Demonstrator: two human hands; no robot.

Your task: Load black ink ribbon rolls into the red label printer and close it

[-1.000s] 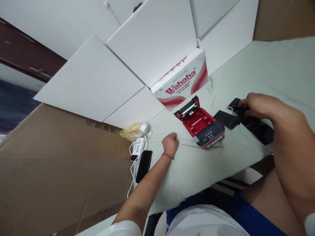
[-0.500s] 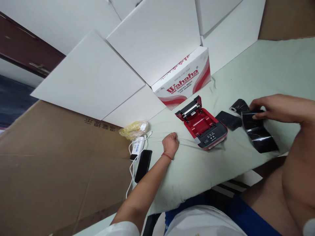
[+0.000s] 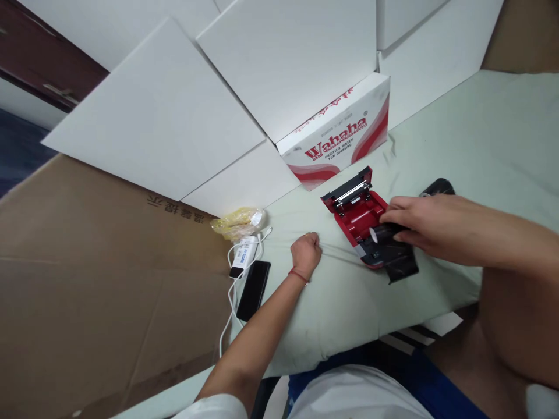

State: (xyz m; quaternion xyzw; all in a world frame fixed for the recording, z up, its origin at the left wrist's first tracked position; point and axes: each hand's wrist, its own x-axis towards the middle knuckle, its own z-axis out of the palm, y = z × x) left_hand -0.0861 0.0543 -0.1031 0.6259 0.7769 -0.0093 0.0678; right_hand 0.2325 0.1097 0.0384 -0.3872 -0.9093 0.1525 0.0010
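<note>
A red and black printer (image 3: 360, 216) sits on the green cloth with its lid raised and its red compartment exposed. My right hand (image 3: 421, 224) grips a black roll (image 3: 386, 234) over the printer's right side, and a strip of it hangs down over the front. The roll's pale core end faces left. My left hand (image 3: 305, 254) rests closed on the cloth, left of the printer; whether anything is inside the fist is hidden. Behind my right wrist lies another black object (image 3: 440, 187), partly covered.
A white and red Wahaha box (image 3: 340, 137) stands behind the printer, against white panels (image 3: 288, 64). To the left are a yellow plastic bag (image 3: 239, 223), a white device (image 3: 245, 251) with a white cable, and a black phone (image 3: 254, 290). A cardboard wall (image 3: 109, 273) borders the left side.
My right hand has moved left with the black roll, from beside the printer to above it. The left hand stays closed on the cloth. The view has shifted slightly.
</note>
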